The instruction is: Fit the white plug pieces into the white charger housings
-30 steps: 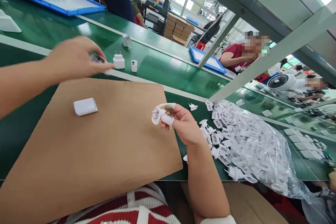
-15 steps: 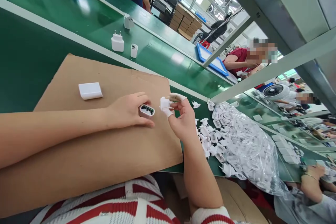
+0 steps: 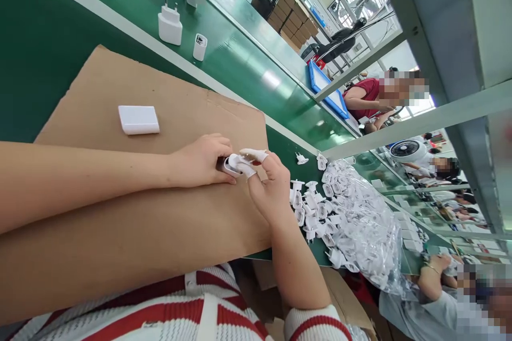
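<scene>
My left hand (image 3: 202, 161) rests on the brown cardboard sheet (image 3: 132, 224), fingers wrapped round a white charger body whose open end faces right. My right hand (image 3: 269, 184), with white finger cots on thumb and forefinger, pinches a small white plug cap (image 3: 235, 162) and holds it against that open end. Both hands meet near the cardboard's right edge. Another white charger body (image 3: 138, 119) lies flat on the cardboard at the upper left.
A clear plastic bag with several white plug caps (image 3: 352, 218) spills out on the green belt to the right. A finished charger (image 3: 170, 24) and two small white parts (image 3: 199, 46) stand on the belt beyond. Other people work at the far right.
My left hand came back from the belt with a charger body and set it down on the cardboard. My right hand moved the plug cap left until it met the body.
</scene>
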`<state>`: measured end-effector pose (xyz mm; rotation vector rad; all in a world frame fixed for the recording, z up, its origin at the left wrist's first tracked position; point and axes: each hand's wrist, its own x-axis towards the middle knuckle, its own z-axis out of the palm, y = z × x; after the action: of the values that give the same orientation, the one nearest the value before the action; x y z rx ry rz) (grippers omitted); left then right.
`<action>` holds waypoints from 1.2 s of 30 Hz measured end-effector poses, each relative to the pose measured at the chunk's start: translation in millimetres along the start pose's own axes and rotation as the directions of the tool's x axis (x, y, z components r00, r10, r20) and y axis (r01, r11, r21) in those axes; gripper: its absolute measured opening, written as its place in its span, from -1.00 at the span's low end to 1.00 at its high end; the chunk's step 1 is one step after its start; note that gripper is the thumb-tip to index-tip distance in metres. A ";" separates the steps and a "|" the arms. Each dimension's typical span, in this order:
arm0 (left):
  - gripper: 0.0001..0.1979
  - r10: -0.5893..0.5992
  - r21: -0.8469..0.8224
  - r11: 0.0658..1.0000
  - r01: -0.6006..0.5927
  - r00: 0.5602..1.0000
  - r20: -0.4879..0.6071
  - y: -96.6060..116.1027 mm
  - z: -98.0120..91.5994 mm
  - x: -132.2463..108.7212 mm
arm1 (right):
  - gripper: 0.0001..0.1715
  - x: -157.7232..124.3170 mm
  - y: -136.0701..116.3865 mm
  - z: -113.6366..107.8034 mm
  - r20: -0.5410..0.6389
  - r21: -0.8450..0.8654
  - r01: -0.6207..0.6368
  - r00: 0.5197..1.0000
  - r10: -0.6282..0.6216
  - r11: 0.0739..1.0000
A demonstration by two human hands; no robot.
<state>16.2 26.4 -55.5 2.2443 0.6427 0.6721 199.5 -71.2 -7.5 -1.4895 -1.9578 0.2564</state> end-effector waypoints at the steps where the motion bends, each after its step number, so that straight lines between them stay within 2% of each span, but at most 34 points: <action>1: -0.66 -0.003 -0.002 1.000 0.003 1.000 -0.003 0.2 0.0 -0.1 | -0.58 -0.4 -0.5 0.5 0.002 -0.022 0.001 1.000 -0.001 1.000; 11: -0.66 -0.015 0.006 1.000 0.015 1.000 -0.003 3.6 -0.1 0.5 | -0.72 8.5 -16.9 -4.5 0.105 -0.269 0.037 0.994 -0.009 0.962; 16: -0.66 -0.065 0.031 0.997 0.065 0.998 -0.011 8.4 -0.3 1.2 | -0.73 21.3 -13.1 -7.8 0.141 -0.176 -0.058 0.986 0.083 0.983; 21: -0.68 -0.098 0.048 0.994 0.096 0.995 0.031 15.5 -3.2 1.8 | -0.73 20.9 -10.5 -6.4 0.096 -0.224 -0.019 0.995 0.041 0.975; 23: -0.71 -0.132 0.004 0.991 0.132 0.990 0.050 18.2 -6.2 -1.1 | -0.70 19.6 -10.2 -6.2 0.123 -0.168 -0.052 0.990 0.073 0.984; 25: -0.65 -0.200 -0.111 0.972 0.205 0.978 0.056 20.6 -9.5 -6.0 | -0.68 19.1 -10.4 -6.4 0.142 -0.134 -0.078 0.985 0.097 0.988; 28: -0.58 -0.238 -0.216 0.947 0.240 0.971 0.032 23.2 -12.4 -14.2 | -0.69 21.3 -11.9 -8.9 0.121 -0.158 -0.069 0.989 0.089 0.985; 32: -0.61 -0.115 -0.058 0.992 0.113 0.993 -0.022 24.5 -10.0 -21.6 | -0.66 31.1 -13.5 -17.1 0.233 -0.064 -0.110 0.965 0.122 0.992; 34: -0.50 -0.108 0.010 0.994 0.109 0.992 -0.070 24.0 -7.0 -24.2 | -0.68 34.3 -13.7 -19.4 0.273 -0.069 -0.117 0.953 0.131 0.991; 36: -0.32 -0.140 0.015 0.990 0.143 0.984 -0.108 23.0 -3.9 -26.5 | -0.69 32.5 -13.7 -17.6 0.245 -0.099 -0.108 0.961 0.129 0.989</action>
<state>-0.2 -2.4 -43.6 2.1702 0.8582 0.7203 194.9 -50.0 25.4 -1.7027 -2.0998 0.4380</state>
